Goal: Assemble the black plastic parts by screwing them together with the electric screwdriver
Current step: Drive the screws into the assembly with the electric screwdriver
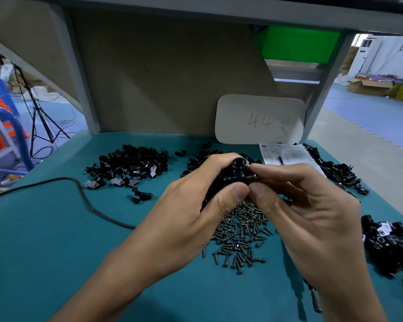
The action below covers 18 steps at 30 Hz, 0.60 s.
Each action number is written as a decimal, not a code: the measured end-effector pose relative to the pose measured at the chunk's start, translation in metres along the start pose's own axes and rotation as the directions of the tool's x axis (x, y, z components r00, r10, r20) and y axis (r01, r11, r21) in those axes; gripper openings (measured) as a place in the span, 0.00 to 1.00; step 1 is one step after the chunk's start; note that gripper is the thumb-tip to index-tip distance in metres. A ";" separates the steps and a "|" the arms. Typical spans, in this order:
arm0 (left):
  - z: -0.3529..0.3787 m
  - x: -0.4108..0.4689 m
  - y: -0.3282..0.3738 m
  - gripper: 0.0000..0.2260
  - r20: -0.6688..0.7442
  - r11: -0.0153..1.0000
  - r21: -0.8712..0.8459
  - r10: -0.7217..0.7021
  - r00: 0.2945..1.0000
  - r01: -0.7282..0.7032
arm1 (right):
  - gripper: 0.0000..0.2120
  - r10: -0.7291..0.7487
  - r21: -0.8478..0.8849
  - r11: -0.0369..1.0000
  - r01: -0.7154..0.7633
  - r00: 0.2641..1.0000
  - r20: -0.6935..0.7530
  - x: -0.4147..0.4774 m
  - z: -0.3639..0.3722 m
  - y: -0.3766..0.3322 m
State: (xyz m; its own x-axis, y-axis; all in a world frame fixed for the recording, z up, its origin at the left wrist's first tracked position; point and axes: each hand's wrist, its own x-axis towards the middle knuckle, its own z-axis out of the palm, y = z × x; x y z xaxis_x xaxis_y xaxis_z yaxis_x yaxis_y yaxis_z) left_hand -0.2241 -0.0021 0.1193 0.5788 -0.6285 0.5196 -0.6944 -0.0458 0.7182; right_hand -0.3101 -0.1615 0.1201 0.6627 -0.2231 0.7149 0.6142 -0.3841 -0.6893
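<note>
A white card [261, 119] leaning against the back panel at 1 o'clock from the hands bears "44" in orange handwriting, followed by a character I cannot read. Just below it lies a printed sheet [289, 152] whose print is too small to read, with a pen [281, 159] on it.

The black plastic part [233, 175] is raised at the centre, above the screw pile [240, 231]. The left hand [191, 205] wraps round it from 8 o'clock, thumb pressed on its front. The right hand [307, 205] meets it from 4 o'clock, pinching a screw [254, 177] against the part's right side.

The teal counter [56, 252] carries heaps of loose black parts [130, 166] at 10 o'clock, more [335, 170] at 2 o'clock and others [389, 247] at 4 o'clock, and a black cable [84, 194] at 9 o'clock. Beyond lie a blue floor, a tripod [40, 117] at 10 o'clock and a cardboard box [368, 86] at 2 o'clock.
</note>
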 end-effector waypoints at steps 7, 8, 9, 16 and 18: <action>0.002 0.001 0.002 0.13 0.027 1.000 -0.016 0.015 1.000 -0.014 | 0.12 -0.024 -0.055 0.998 0.024 1.000 -0.012 -0.002 0.000 -0.002; 0.002 0.000 0.002 0.13 0.019 1.000 -0.011 0.017 1.000 -0.017 | 0.11 -0.019 -0.068 0.998 0.018 1.000 -0.014 -0.002 0.000 -0.003; 0.002 0.000 0.002 0.14 0.009 1.000 -0.003 0.017 1.000 -0.017 | 0.11 -0.014 -0.082 0.997 0.012 1.000 -0.015 -0.001 0.000 -0.003; 0.003 -0.001 -0.001 0.13 0.003 1.000 -0.013 0.021 1.000 -0.020 | 0.09 -0.008 -0.126 0.992 0.008 1.000 -0.002 0.000 0.000 -0.005; 0.003 -0.001 0.000 0.13 0.009 1.000 -0.016 0.020 1.000 -0.020 | 0.09 -0.023 -0.140 0.990 0.021 1.000 -0.010 0.000 0.001 -0.005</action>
State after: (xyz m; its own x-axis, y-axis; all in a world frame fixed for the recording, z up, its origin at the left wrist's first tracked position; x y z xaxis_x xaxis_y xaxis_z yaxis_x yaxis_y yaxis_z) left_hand -0.2259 -0.0036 0.1168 0.5608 -0.6364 0.5296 -0.6988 -0.0208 0.7150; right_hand -0.3129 -0.1589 0.1234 0.6443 -0.2231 0.7315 0.5621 -0.5105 -0.6507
